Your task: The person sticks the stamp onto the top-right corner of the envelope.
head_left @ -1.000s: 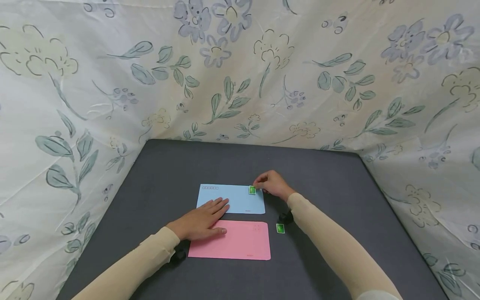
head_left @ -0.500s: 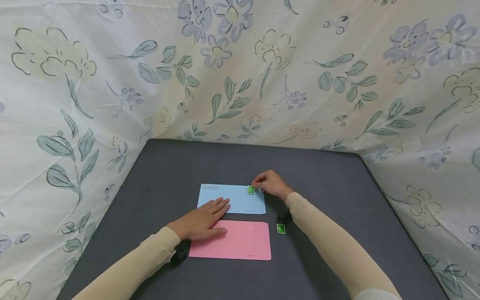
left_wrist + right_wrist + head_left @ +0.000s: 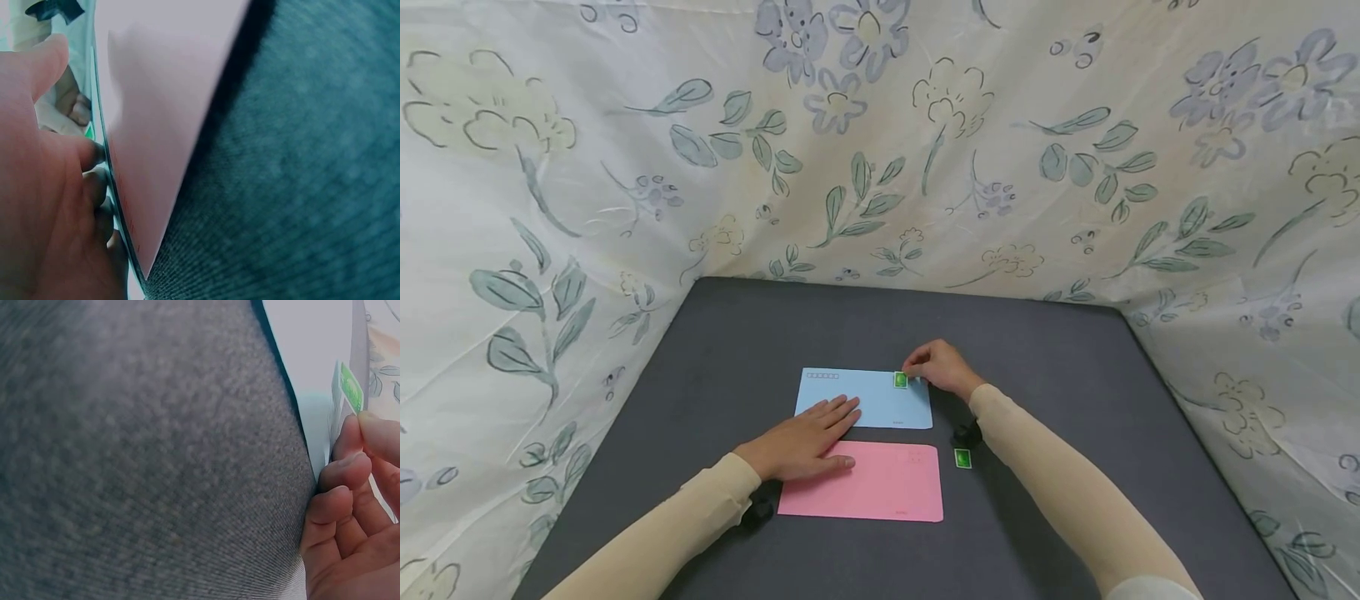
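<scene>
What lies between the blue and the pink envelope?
In the head view, a narrow strip of dark table, with the left hand across its left part.

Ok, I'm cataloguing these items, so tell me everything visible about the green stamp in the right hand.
The green stamp is small, flat and rectangular, apparently paper, with a white border around a green design too small to make out. Its printed face shows to the head camera. The right hand pinches its edge between thumb and finger, over the blue envelope near the upper right corner. Whether it touches the envelope is unclear.
</scene>
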The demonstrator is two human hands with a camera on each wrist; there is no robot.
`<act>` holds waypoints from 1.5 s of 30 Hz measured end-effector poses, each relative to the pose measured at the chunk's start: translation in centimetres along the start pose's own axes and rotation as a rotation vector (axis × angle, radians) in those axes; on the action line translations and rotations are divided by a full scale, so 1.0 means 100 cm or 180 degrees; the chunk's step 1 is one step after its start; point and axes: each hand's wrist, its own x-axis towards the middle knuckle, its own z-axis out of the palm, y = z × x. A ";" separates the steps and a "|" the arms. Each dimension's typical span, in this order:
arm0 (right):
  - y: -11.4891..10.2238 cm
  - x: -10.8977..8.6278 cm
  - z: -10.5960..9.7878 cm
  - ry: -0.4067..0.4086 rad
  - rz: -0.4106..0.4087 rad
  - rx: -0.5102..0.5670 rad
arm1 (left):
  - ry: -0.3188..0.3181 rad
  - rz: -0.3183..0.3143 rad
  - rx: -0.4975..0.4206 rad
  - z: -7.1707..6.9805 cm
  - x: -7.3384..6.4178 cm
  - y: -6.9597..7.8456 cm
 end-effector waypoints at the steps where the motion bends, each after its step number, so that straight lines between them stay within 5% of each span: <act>1: -0.001 0.000 0.000 0.0006 0.0006 -0.0018 | -0.0001 0.0001 -0.0007 0.000 0.000 0.000; 45: -0.018 0.000 0.014 0.0279 0.0044 -0.0564 | -0.0011 -0.0024 0.0007 -0.003 0.000 0.000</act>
